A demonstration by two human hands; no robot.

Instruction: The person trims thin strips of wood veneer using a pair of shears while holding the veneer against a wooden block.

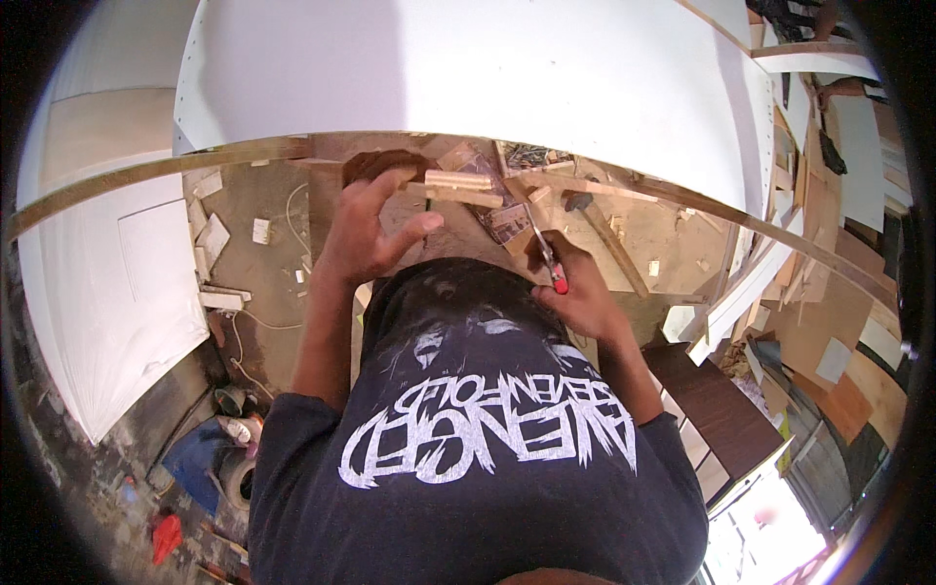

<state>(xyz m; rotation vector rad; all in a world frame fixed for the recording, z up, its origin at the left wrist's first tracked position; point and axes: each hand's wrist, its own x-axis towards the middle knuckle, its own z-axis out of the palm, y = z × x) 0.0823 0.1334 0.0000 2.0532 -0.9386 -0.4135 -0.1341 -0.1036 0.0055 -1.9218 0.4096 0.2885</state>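
My left hand [366, 234] has its thumb stretched away from the fingers. Its fingertips come up against the left end of a small pair of light wood strips [458, 182], one lying over the other. I cannot make out whether the fingers press on the wood. In my right hand [582, 288] is a slim metal tool with a red handle [559, 278], its narrow end pointing up and away; its exact kind is unclear. A hammer [606, 237] with a wooden handle lies just beyond the right hand.
A large white panel [487, 73] spans the far side, with a wooden rail [234, 153] along its near edge. Another white panel [117, 302] stands at left. Wood offcuts [212, 239] and a cord [237, 336] lie on the left. At right are stacked boards [829, 322] and a dark brown panel [717, 400].
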